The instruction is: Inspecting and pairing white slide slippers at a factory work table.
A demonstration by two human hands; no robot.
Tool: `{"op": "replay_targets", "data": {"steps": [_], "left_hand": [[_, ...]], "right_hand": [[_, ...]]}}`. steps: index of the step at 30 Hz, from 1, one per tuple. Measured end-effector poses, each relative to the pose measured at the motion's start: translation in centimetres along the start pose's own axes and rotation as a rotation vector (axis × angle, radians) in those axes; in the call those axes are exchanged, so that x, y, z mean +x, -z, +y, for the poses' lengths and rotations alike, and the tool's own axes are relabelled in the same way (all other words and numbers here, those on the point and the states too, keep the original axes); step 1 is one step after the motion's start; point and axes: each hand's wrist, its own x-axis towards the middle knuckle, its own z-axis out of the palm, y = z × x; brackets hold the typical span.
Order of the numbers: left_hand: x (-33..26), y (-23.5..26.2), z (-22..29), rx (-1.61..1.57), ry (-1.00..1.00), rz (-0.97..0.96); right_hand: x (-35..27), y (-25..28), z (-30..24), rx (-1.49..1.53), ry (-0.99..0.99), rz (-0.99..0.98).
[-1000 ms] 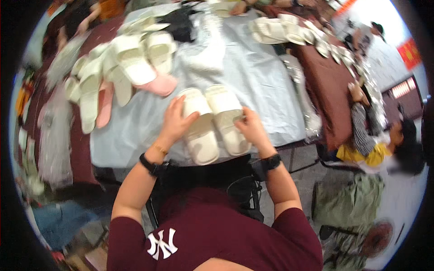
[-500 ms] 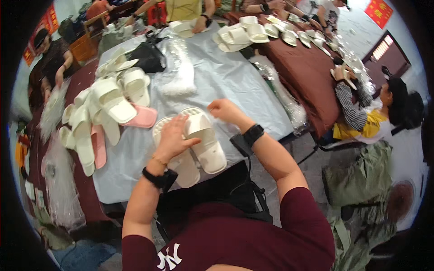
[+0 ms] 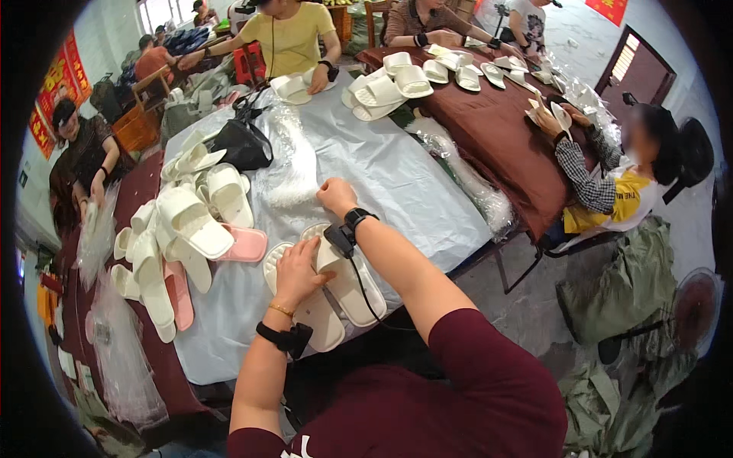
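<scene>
Resting palm-down, left hand (image 3: 296, 269) sits across the strap of the left white slipper (image 3: 322, 324). Fingers partly spread, thumb out toward its mate, the right white slipper (image 3: 359, 296); not wrapped round anything that shows. Pair lies side by side at the near edge of the worktop (image 3: 412, 183), straps up. Wrist box (image 3: 340, 239) on the right arm blocks part of the right one.

Right hand (image 3: 337, 197) is past the pair, toward mid-worktop, at the near end of the clear plastic packaging (image 3: 294, 153). Fingers curled in, nearly a fist; can't tell if any film is pinched.

Left edge of worktop: heap of white slippers (image 3: 195, 221), overlapping and running past that edge, two pink slippers (image 3: 244, 245) mixed in. Black bag (image 3: 243, 145) between the heap and the packaging, nearer the far edge. Second run of clear film (image 3: 477, 183) along the right edge.

Far edge: co-worker in a yellow shirt (image 3: 298, 38), one hand at another white pair (image 3: 290, 89). Brown-covered table (image 3: 496, 133) beyond the right edge carries more white slippers, with people working around it.
</scene>
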Motion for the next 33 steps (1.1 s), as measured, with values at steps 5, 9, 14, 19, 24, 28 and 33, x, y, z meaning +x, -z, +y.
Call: {"op": "replay_targets", "data": {"steps": [5, 9, 14, 19, 24, 28, 33], "left_hand": [[0.3, -0.3, 0.0, 0.0, -0.015, 0.022], [0.5, -0.1, 0.4, 0.016, -0.003, 0.027], [0.1, -0.5, -0.1, 0.035, -0.008, 0.032], [-0.5, -0.2, -0.3, -0.001, 0.004, 0.0], [-0.6, 0.2, 0.0, -0.008, -0.102, 0.001], [-1.0, 0.8, -0.1, -0.058, -0.085, -0.051], [-1.5, 0.2, -1.0, -0.005, -0.141, 0.056]], "right_hand": [[-0.4, 0.9, 0.1, -0.005, -0.068, 0.06], [-0.3, 0.9, 0.1, -0.006, -0.041, 0.075], [-0.3, 0.6, 0.0, -0.104, -0.017, -0.008], [-1.3, 0.3, 0.1, -0.108, 0.004, 0.02], [-1.1, 1.0, 3.2, -0.069, 0.087, 0.031], [-4.0, 3.6, 3.4, -0.136, 0.128, -0.058], [-8.8, 6.9, 5.3, -0.262, 0.192, -0.24]]}}
